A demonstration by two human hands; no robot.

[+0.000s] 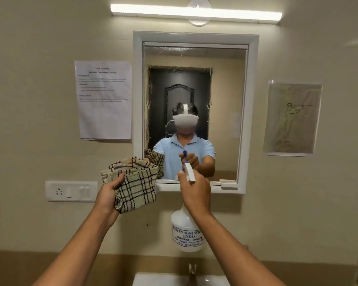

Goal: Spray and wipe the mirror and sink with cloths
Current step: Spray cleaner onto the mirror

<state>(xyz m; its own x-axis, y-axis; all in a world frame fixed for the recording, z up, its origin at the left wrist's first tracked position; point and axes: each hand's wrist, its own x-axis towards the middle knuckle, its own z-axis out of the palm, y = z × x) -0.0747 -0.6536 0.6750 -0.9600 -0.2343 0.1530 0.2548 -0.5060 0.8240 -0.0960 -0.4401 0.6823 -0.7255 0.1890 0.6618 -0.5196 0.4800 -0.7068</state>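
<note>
The sink (163,279) is cut off by the bottom edge, only its back rim showing below the mirror (194,112). The tap (192,273) is blurred. The right hand (195,195) covers the neck and trigger of the spray bottle (186,232), and the forearm hides part of its label. The print on the paper sheet (104,100) left of the mirror is too small to read.

Beige checked cloths (136,182), white bottle (185,232)
</note>
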